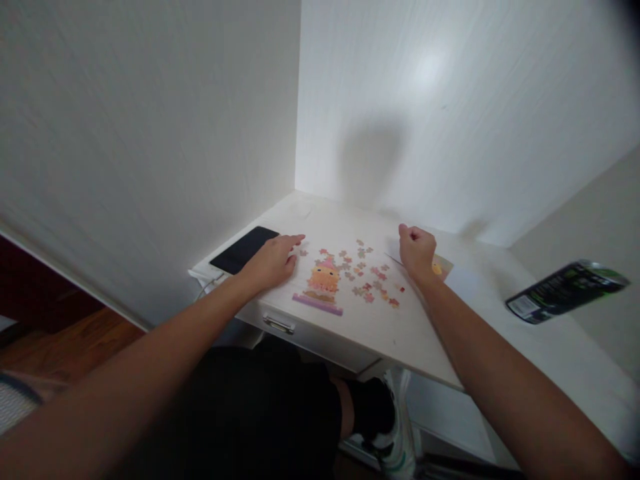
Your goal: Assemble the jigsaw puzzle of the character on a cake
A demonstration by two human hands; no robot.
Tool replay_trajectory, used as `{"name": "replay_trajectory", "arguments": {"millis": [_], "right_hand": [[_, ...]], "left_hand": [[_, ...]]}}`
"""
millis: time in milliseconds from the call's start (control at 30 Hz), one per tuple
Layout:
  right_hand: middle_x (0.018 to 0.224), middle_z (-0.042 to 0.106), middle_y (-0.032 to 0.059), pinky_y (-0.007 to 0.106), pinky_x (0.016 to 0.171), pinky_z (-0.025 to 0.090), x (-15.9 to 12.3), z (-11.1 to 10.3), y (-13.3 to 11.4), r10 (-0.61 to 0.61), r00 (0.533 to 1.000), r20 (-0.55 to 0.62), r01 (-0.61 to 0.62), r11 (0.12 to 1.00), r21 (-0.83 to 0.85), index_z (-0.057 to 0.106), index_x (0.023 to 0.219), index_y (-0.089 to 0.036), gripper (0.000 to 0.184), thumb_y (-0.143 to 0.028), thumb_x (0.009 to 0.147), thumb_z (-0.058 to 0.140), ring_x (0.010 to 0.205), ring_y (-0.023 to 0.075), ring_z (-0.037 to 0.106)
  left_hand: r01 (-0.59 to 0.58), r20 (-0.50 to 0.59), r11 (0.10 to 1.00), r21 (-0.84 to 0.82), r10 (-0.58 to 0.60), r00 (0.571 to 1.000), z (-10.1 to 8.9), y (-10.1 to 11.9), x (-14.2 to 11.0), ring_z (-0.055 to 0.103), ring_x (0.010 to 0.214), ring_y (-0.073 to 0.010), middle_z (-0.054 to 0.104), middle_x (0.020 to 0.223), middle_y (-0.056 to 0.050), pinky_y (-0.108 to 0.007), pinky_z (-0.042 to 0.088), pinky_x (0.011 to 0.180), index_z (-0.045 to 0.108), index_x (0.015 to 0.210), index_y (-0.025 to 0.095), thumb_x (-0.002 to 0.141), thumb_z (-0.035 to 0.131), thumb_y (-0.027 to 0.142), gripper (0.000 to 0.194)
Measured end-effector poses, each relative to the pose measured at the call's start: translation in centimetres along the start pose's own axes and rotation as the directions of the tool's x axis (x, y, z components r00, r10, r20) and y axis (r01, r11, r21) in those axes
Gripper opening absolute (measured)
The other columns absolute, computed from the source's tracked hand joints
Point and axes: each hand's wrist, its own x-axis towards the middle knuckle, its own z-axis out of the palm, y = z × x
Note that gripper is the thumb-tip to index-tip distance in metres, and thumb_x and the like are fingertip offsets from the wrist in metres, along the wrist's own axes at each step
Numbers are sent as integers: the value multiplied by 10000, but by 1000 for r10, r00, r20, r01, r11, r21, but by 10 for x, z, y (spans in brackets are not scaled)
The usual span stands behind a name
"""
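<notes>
My left hand (275, 261) rests on the left of the white desk, index finger stretched out and thumb apart, holding nothing. Just right of it lies a partly joined jigsaw puzzle (324, 283), showing an orange figure with eyes and a pink top above a purple bottom strip. Several loose puzzle pieces (369, 287), pink, red and greyish, are scattered to its right. One loose piece (303, 253) sits near my left fingertips. My right hand (417, 250) is closed in a fist at the desk's right, with nothing visible in it. A picture card (443, 268) lies partly hidden behind that wrist.
A black tablet (243, 250) lies at the desk's left edge, with a white cable (206, 288) beside it. A dark green-and-black can (563, 291) stands on the right. White walls enclose the desk (400, 340). A drawer handle (279, 325) shows on the front.
</notes>
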Motion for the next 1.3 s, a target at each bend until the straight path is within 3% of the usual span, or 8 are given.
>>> {"name": "replay_trajectory", "arguments": {"millis": [167,367,633,867,967,1033,1167,1300], "right_hand": [[507,279,-44,305,564,237,-8,10,6,18,996,84,-15,999,-32,365,495,-207,454,-432,858,521,525,119,312],[499,302,-40,308,544,242,-3,12,14,68,987,148,-62,997,-44,384,506,-215,440,-469,843,508,527,128,331],[495,338,-43,301,513,256,-3,11,20,70,976,204,-74,997,13,423,529,-213,420,-507,813,520,510,125,330],[520,338,-37,300,542,256,-9,3,9,10,990,141,-24,995,102,421,542,-205,416,-469,849,515,534,122,324],[521,344,-32,300,557,250,-8,5,7,-59,974,221,27,989,145,407,517,-200,423,-445,829,556,544,119,336],[504,368,-29,299,550,257,-5,8,9,-23,969,245,-17,987,159,443,510,-195,412,-431,830,553,527,118,351],[497,361,-31,296,530,257,0,7,13,82,979,188,-116,977,177,448,523,-198,406,-412,860,519,509,115,338],[535,346,-26,300,546,268,-8,-3,2,3,999,54,-15,973,229,391,558,-212,405,-412,894,495,541,123,340]], "left_hand": [[-10,-1,1000,-13,10,1000,19,5,5,587,980,-225,672,1159,-117,-378,436,975,527,1394,88,898,493,128,500],[0,-35,998,-56,-2,999,28,1,14,583,879,-196,675,1085,-113,-366,442,942,620,1270,99,917,482,143,382],[49,-37,996,-70,-51,998,25,0,13,575,854,-183,661,1019,-101,-350,462,885,635,1237,116,912,513,178,353],[98,-13,995,0,-98,995,20,5,17,564,834,-181,621,974,-97,-348,454,876,660,1215,121,926,546,246,335],[102,2,993,52,-102,995,18,2,21,556,776,-159,624,970,-84,-323,455,819,660,1205,126,931,567,322,349],[102,9,991,83,-103,995,17,-1,23,549,748,-151,628,960,-71,-312,448,771,655,1206,132,929,570,374,378],[92,-15,987,133,-90,996,13,4,30,529,697,-147,628,924,-59,-305,420,690,660,1182,145,932,548,392,369],[-41,-97,995,93,50,994,7,34,35,528,690,-141,621,897,-43,-296,424,674,657,1167,165,950,543,344,303]]}}
